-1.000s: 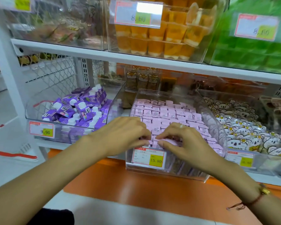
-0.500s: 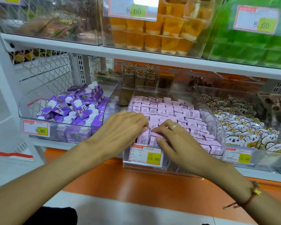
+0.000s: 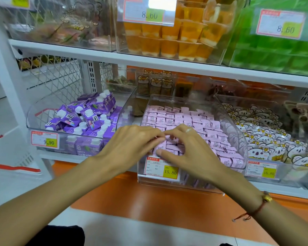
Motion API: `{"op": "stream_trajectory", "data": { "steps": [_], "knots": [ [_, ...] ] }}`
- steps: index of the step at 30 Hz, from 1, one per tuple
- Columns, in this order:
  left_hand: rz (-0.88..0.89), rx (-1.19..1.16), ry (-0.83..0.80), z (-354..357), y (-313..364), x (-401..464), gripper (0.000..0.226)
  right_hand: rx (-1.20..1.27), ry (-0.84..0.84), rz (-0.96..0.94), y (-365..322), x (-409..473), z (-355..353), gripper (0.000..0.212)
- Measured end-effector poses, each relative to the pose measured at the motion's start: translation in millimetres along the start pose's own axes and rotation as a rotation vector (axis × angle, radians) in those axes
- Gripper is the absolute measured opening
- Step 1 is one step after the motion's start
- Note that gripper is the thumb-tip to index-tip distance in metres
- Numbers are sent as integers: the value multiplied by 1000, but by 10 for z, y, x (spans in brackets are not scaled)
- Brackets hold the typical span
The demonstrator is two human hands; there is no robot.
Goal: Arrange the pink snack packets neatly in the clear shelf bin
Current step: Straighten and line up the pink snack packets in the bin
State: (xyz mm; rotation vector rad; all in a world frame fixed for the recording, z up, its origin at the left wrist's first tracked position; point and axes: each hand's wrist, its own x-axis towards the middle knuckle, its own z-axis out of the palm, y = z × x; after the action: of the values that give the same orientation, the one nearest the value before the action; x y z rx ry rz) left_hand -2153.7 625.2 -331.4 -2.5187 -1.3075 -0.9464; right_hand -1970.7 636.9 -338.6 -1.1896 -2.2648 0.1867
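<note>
Step in hand: straightening the front row of pink snack packets (image 3: 178, 119) in the clear shelf bin (image 3: 238, 137), centre of the frame, middle shelf. Rear rows look already squared up in neat lines; the front-left corner, just above the price tag (image 3: 161, 168), is the part being worked.

Left hand (image 3: 132, 144) comes in from lower left, fingers curled down onto the packets at the bin's front, apparently pinching one or two upright. Right hand (image 3: 188, 153) comes in from lower right, ring on one finger, fingers curled over the same cluster, thumb stretched along the front edge of the row. Fingertips of both hands meet, near touching, over that cluster. Exact number of packets held: cannot tell, the hands cover them.

Judgement: task is late-stage, mostly tidied. Next move likely calls for seating these packets upright and flush with the row behind, then pressing the front row square against the bin wall without toppling the neighbours.

Purple cartons (image 3: 89, 119) sit in the bin to the left, untouched.
</note>
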Motion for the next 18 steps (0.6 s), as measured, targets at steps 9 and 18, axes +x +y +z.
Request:
{"op": "stream_trajectory", "data": {
  "steps": [9,18],
  "knots": [
    [101,136,-89,-200,-221,-198,41,-81,-65,-84,26,34,55,28],
    [174,190,-141,-171,-188,-234,43,72,-28,-59,-46,-4,151,27]
  ]
}}
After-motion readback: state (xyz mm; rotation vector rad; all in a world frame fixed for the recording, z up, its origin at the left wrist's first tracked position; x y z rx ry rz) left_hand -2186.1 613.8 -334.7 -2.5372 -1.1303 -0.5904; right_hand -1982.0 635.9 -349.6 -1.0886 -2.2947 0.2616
